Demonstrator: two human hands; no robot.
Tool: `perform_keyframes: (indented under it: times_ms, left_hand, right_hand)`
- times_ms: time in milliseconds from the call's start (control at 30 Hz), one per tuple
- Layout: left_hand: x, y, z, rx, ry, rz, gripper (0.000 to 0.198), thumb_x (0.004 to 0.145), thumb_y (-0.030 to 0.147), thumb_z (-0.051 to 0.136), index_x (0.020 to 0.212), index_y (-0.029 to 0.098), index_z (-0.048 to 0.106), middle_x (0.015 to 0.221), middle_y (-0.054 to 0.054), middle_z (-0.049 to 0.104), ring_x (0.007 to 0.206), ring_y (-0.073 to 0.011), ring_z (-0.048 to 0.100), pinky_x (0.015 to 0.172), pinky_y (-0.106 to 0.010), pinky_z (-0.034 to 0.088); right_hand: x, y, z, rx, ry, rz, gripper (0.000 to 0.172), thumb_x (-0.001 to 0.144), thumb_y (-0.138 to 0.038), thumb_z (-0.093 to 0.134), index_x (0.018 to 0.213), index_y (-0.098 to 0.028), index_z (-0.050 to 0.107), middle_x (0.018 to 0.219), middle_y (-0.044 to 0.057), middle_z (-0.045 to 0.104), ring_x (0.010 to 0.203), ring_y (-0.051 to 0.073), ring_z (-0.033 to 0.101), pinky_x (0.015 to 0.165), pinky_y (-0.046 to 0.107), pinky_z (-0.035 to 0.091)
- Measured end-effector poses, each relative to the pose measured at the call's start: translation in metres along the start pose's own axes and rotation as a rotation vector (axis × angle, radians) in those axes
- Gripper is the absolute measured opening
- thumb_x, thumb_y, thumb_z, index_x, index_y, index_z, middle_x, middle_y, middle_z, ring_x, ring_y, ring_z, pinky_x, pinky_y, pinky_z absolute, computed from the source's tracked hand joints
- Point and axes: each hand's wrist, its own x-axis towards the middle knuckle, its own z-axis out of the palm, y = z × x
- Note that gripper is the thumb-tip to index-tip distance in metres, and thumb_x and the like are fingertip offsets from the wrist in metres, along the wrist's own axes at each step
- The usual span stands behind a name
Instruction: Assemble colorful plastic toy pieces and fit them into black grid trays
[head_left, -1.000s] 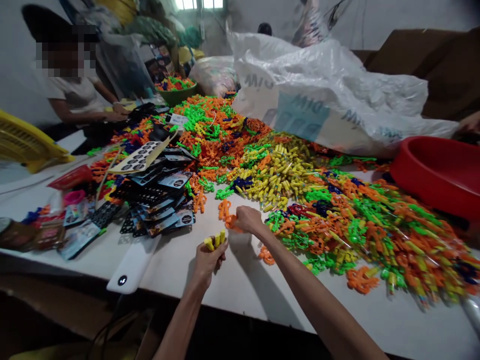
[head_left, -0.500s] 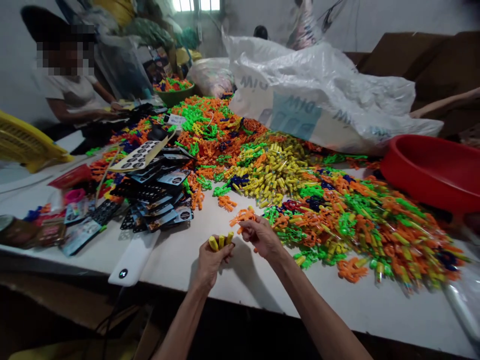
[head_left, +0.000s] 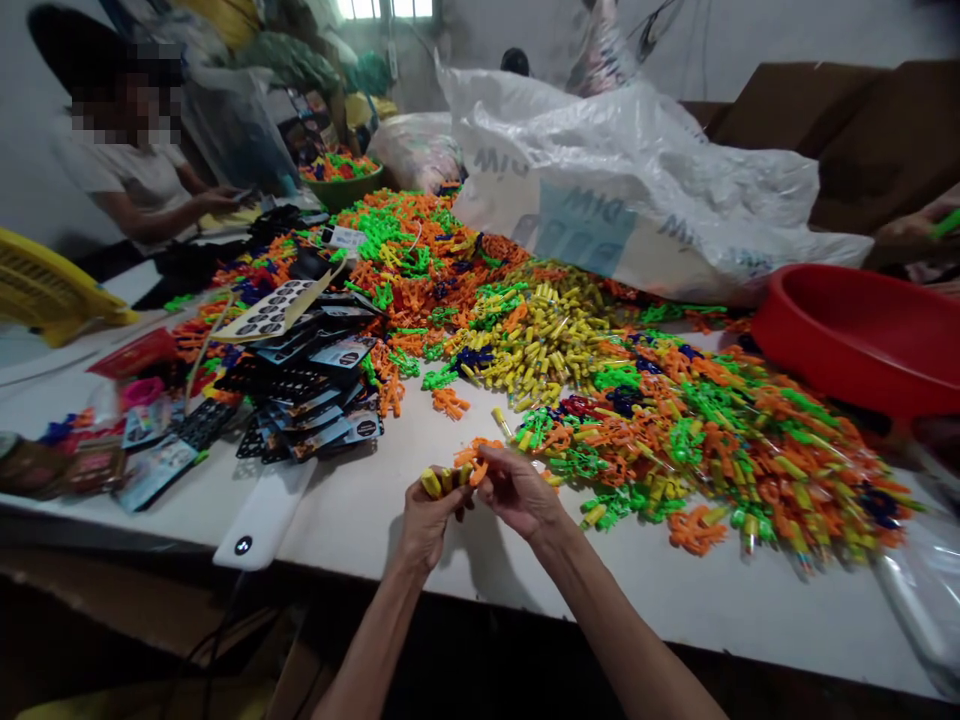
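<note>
Several short yellow tubes (head_left: 432,483) are gripped in my left hand (head_left: 425,520), over the front part of the white table (head_left: 352,520). My right hand (head_left: 521,490) pinches an orange plastic piece (head_left: 472,462) against the tubes' ends, so the two hands nearly meet. Exactly how the orange piece and the tubes touch is hidden by fingers. Just behind my right hand lies a yellow-capped clear tube (head_left: 502,424). Farther back is a heap of yellow tubes (head_left: 551,340), and to the right a pile of mixed orange, green and yellow pieces (head_left: 720,430).
Stacked black-and-blue cards (head_left: 307,390) and a white power bank (head_left: 262,520) are at left. A red basin (head_left: 862,340) stands at right, below a big white plastic bag (head_left: 637,190). A person (head_left: 135,180) sits at the far left; another person's hand (head_left: 907,230) shows at right.
My right hand has moved left with the orange piece, bringing it against the tubes in my left hand. The view has shifted slightly. The person at left has raised their hands.
</note>
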Motion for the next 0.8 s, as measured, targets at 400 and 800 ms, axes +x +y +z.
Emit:
perform_keyframes:
  times_ms: [400,800]
  left_hand:
    - [0.001,-0.007,-0.001,0.141,0.019,0.056,0.030,0.051,0.029,0.081,0.068,0.014,0.063,0.054,0.003,0.056,0.047,-0.0076,0.050,0.042,-0.018,0.035]
    - [0.011,0.012,-0.011,0.090,0.109,-0.110,0.044,0.051,0.037,0.080,0.082,0.013,0.060,0.062,-0.002,0.065,0.044,-0.0086,0.054,0.044,-0.019,0.041]
  right_hand:
    - [-0.014,-0.008,0.003,-0.865,0.197,-0.515,0.021,0.070,-0.034,0.060,0.065,-0.022,0.043,0.051,-0.006,0.047,0.041,0.011,0.048,0.042,0.023,0.037]
    - [0.063,-0.048,0.018,-1.777,0.382,-0.520,0.024,0.085,-0.025,0.047,0.106,-0.016,0.054,0.115,0.014,0.053,0.099,0.025,0.054,0.078,0.033,0.042]
